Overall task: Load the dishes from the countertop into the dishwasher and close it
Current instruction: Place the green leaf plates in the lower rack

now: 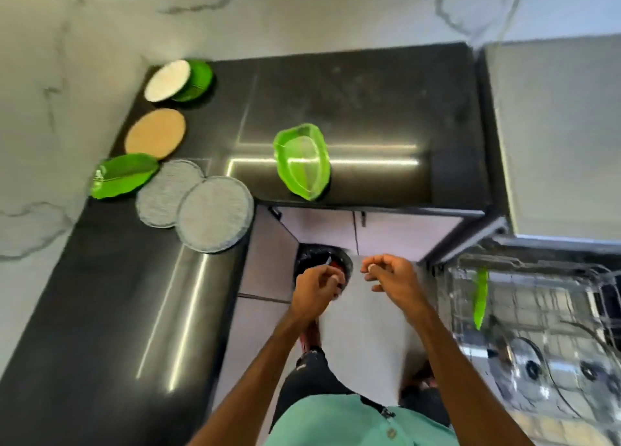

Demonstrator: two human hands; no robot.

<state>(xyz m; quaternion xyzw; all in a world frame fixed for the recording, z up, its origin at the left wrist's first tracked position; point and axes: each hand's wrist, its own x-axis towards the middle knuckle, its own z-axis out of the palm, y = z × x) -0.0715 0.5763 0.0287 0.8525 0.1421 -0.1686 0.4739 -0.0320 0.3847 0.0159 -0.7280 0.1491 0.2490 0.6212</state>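
Teal shirt (353, 422) filling the near bottom edge, with two bare forearms reaching away from it over a pale floor. Left hand (317, 286) hovering above a round black bin (304, 260) on the floor, its fingers curling inward. Too blurred to tell whether it is pinching anything. Right hand (391, 277) hanging just beside it and not touching it, fingers loosely curling, nothing showing in it.

Dark countertop (100, 311) running in an L along the left and across the far side, against a marbled wall. Dishes lying on it:
- white round plate (168, 80) in the far left corner, overlapping a dark green leaf-shaped plate (201, 79)
- tan round plate (156, 133) sitting just nearer than those two
- second dark green leaf plate (124, 176) lying at the left, by the wall
- two grey round plates (169, 193) (215, 213) sitting right of that leaf plate and overlapping each other, the nearer one reaching the counter's inner corner
- pale green translucent leaf dish (302, 161) sitting well apart from the rest, on the far stretch, close to the counter's near edge

Dishwasher rack (554, 294) standing pulled out at the right, wire frame showing. One green plate (480, 301) standing on edge in it, at the rack's left side. Clear glassware lying lower in the machine, too blurred to name.
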